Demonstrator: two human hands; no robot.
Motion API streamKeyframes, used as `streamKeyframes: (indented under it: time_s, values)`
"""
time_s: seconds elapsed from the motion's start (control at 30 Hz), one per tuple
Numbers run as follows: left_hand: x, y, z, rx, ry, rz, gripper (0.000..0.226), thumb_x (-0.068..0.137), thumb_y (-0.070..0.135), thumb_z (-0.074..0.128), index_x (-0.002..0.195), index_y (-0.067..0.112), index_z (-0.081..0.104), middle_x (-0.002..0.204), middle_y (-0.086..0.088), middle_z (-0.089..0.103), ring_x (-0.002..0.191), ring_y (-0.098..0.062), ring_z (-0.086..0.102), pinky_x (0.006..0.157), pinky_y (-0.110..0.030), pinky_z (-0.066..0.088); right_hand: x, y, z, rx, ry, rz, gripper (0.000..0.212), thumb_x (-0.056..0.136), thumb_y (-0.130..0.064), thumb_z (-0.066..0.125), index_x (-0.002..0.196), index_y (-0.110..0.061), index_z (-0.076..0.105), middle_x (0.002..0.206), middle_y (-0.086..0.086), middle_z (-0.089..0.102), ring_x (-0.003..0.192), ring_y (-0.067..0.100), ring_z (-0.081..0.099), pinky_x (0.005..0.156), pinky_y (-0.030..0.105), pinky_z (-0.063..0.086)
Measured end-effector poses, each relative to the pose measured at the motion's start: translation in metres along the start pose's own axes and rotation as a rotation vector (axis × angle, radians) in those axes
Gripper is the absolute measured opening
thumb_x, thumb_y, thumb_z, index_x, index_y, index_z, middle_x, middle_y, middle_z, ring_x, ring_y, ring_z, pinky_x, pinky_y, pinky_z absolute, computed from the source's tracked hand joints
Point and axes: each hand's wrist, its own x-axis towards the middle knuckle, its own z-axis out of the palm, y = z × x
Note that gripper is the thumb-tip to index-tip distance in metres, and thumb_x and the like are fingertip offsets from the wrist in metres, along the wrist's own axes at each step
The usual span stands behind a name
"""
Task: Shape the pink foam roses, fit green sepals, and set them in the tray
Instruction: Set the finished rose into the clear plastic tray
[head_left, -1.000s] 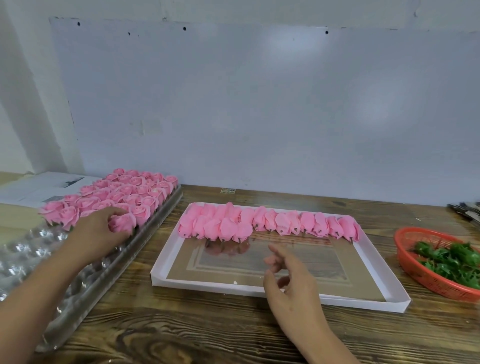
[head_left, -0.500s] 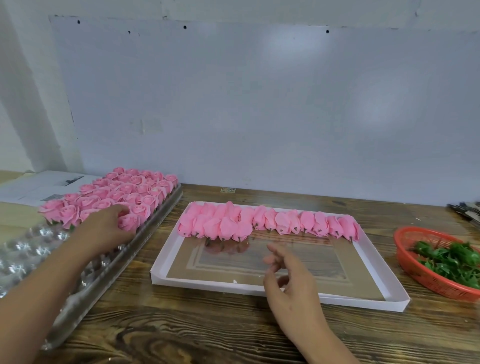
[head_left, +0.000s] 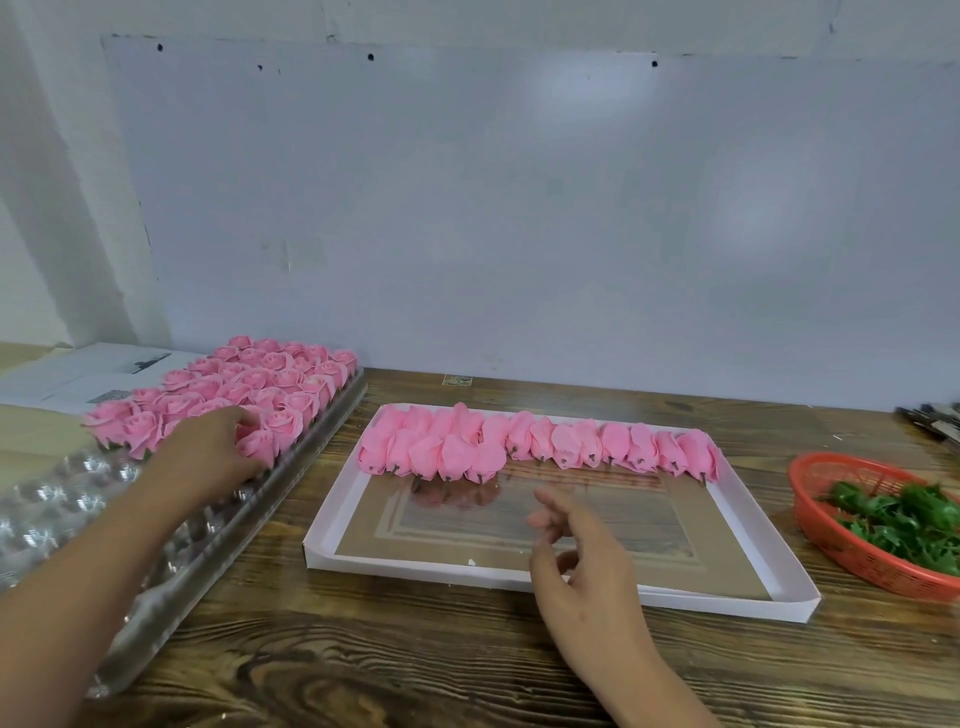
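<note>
Several shaped pink foam roses (head_left: 244, 384) fill the far end of a clear plastic cell tray (head_left: 306, 467) on the left. My left hand (head_left: 208, 452) reaches over this tray, thumb and fingers curled round one rose (head_left: 262, 449) at the front right of the filled rows. A white flat tray (head_left: 727, 597) in the middle carries a row of unshaped pink rose buds (head_left: 519, 444) along its far side. Above its front edge my right hand (head_left: 582, 561) hovers with fingers loosely curled and holds nothing. Green sepals (head_left: 904, 519) lie in a red basket (head_left: 857, 558) at the right.
Empty cells of the clear tray (head_left: 47, 509) run toward me on the left. Papers (head_left: 78, 374) lie behind it. Dark tools (head_left: 935, 421) sit at the far right edge. A wall stands close behind the wooden table (head_left: 415, 665).
My left hand has shifted slightly right with the rose, lowering it against the filled rows. My right hand has hardly moved.
</note>
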Motion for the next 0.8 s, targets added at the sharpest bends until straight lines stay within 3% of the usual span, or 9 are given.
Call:
streamKeyframes:
  time_s: [0.13,0.3,0.5,0.8]
  values:
    - [-0.0009,0.0031,0.0018,-0.012,-0.019,-0.047,0.044,0.077,0.007,0.079,0.119,0.01,0.065,0.12,-0.012,0.069,0.088,-0.022,0.062,0.078,-0.035,0.053,-0.0001,-0.0005,-0.0005,-0.002,0.007,-0.004,0.059,0.087,0.005,0.057,0.11,-0.049,0.053,0.094,-0.015,0.065,0.089,0.006,0.06,0.064,0.013,0.046]
    - [-0.0014,0.0044,0.0018,-0.02,-0.021,-0.053,0.039,0.077,0.006,0.079,0.114,0.007,0.066,0.092,-0.002,0.062,0.077,-0.018,0.06,0.06,-0.027,0.044,0.0001,-0.0021,-0.0008,-0.01,0.013,-0.01,0.059,0.087,0.005,0.057,0.111,-0.048,0.052,0.094,-0.014,0.065,0.091,0.004,0.06,0.065,0.011,0.045]
    - [0.0013,0.0014,0.0039,-0.074,-0.012,-0.07,0.049,0.073,0.003,0.082,0.116,0.011,0.059,0.12,-0.014,0.068,0.071,-0.015,0.061,0.053,-0.025,0.048,0.0002,-0.002,-0.0008,-0.011,0.014,-0.01,0.058,0.087,0.004,0.058,0.111,-0.049,0.052,0.094,-0.017,0.065,0.091,0.003,0.06,0.065,0.011,0.045]
    - [0.0022,0.0009,0.006,-0.236,-0.013,-0.154,0.07,0.073,0.003,0.08,0.136,0.013,0.051,0.128,-0.014,0.065,0.067,-0.011,0.058,0.052,-0.023,0.047,-0.0002,-0.0013,-0.0005,-0.008,0.0,-0.007,0.058,0.088,0.003,0.057,0.111,-0.05,0.052,0.096,-0.016,0.064,0.092,0.005,0.06,0.066,0.013,0.046]
